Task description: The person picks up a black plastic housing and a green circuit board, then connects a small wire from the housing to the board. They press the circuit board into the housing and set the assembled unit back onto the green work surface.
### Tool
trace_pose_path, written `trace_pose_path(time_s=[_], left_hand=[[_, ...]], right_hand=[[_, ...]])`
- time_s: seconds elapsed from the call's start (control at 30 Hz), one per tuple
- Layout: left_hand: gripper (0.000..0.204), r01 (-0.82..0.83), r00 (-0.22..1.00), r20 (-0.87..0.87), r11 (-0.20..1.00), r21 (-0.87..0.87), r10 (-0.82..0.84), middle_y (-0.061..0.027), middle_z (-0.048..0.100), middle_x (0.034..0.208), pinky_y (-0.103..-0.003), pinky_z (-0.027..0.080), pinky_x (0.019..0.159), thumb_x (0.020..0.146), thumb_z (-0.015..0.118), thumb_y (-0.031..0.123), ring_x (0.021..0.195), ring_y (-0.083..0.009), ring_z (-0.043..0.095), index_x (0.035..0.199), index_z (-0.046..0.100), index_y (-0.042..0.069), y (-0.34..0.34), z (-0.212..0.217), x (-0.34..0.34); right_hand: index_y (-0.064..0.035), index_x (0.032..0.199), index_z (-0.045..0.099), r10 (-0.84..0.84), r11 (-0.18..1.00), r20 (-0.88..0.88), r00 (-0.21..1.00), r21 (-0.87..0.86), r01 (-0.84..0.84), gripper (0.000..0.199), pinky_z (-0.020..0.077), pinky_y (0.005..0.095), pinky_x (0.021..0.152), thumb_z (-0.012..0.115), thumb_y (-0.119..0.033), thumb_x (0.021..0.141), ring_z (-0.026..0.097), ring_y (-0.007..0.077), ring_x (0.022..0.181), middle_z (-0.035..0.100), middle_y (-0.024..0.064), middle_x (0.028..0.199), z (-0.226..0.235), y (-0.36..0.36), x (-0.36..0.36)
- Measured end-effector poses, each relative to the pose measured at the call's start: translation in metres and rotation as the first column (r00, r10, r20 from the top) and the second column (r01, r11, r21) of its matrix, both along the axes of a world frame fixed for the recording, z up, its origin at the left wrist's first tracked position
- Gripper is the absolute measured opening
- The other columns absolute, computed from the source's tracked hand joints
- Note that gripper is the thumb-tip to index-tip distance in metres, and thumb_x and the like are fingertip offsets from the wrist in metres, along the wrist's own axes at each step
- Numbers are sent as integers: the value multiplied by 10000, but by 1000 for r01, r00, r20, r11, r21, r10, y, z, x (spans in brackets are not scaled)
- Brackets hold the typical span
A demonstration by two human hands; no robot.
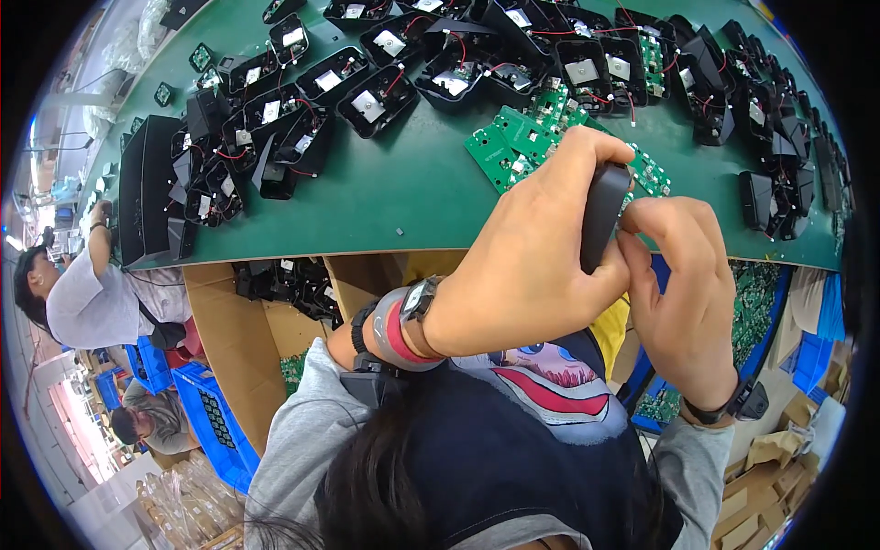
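Observation:
My left hand (522, 261) is closed round a small black plastic housing (602, 213), tipped on its edge above the front of the table. Its rounded outer side shows, while the inside faces right, away from view. At that far side my right hand (686, 284) has its fingertips pinched together close to the housing. What sits between those fingertips, if anything, is hidden. Just beyond both hands lies a loose pile of green circuit boards (504, 147), partly covered by my left hand.
Open black housings (378, 99) with red wires crowd the far side of the green table (367, 197). Below its edge stand a cardboard box (220, 321) and a blue bin of boards (752, 316). At the left, another person (87, 293) works at the table.

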State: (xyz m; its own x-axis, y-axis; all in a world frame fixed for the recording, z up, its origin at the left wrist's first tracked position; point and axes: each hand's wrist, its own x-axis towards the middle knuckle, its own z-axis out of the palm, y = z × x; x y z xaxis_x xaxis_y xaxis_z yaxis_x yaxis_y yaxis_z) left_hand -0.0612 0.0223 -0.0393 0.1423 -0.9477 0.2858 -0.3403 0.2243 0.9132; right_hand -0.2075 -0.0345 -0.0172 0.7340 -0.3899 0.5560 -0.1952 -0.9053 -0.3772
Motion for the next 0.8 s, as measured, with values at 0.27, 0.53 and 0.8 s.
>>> trace_pose_path(time_s=[0.27, 0.53, 0.8], left_hand=[[654, 279, 884, -446, 925, 258, -142, -102, 500, 1127, -301, 416, 883, 678, 643, 102, 1009, -149, 507, 1253, 343, 20, 5, 11, 9], [668, 429, 613, -772, 891, 147, -168, -54, 513, 973, -235, 438, 728, 726, 644, 100, 849, -75, 507, 1279, 274, 38, 9, 14, 8], [686, 410, 648, -750, 890, 198, -133, -1, 489, 864, -210, 415, 689, 730, 660, 107, 765, -51, 480, 1288, 266, 35, 12, 18, 7]], right_hand=[[-12, 1199, 413, -8, 987, -50, 999, 161, 16, 501, 427, 241, 679, 633, 83, 759, 543, 143, 786, 588, 56, 843, 1, -9, -9], [17, 1239, 361, -82, 773, 183, 980, 632, -54, 547, 427, 209, 708, 648, 40, 774, 537, 106, 770, 585, 74, 838, -1, -3, -12], [29, 1082, 484, -173, 560, 250, 953, 821, -113, 366, 433, 235, 737, 677, -30, 777, 531, 135, 800, 562, 79, 821, 3, -1, -9]])
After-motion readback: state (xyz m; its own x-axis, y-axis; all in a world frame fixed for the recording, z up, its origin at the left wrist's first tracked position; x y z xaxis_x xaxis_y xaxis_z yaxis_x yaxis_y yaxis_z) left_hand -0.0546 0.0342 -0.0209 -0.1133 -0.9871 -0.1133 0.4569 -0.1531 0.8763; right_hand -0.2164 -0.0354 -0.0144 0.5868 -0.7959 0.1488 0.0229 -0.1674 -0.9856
